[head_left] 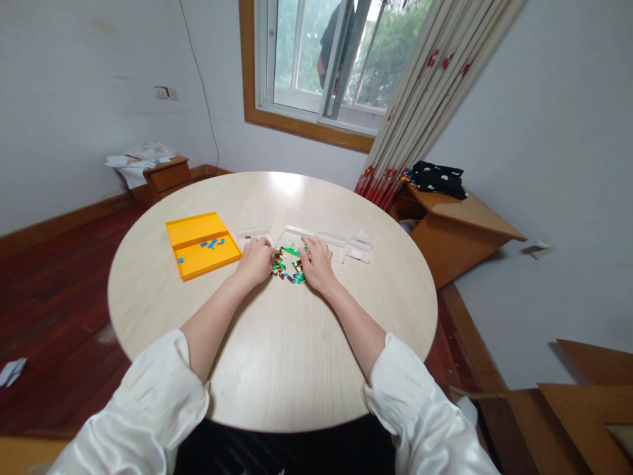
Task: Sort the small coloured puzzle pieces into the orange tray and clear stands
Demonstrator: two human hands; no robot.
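Observation:
A small heap of tiny green, blue and brown pieces (287, 265) lies on the round pale wooden table (277, 356). My left hand (256, 260) rests at the heap's left edge with its fingers curled inward. On the heap's right side my right hand (316, 263) lies palm down, fingers bent over the pieces. What either hand pinches is too small to make out. An orange tray (200, 245) with a few blue pieces sits to the left. Several clear plastic boxes (330, 239) stand just behind the hands.
A wooden cabinet (457, 227) with a dark cloth on it stands to the right by the curtain. A low bedside unit (163, 175) with papers is at the far left. Boards lie on the floor at lower right.

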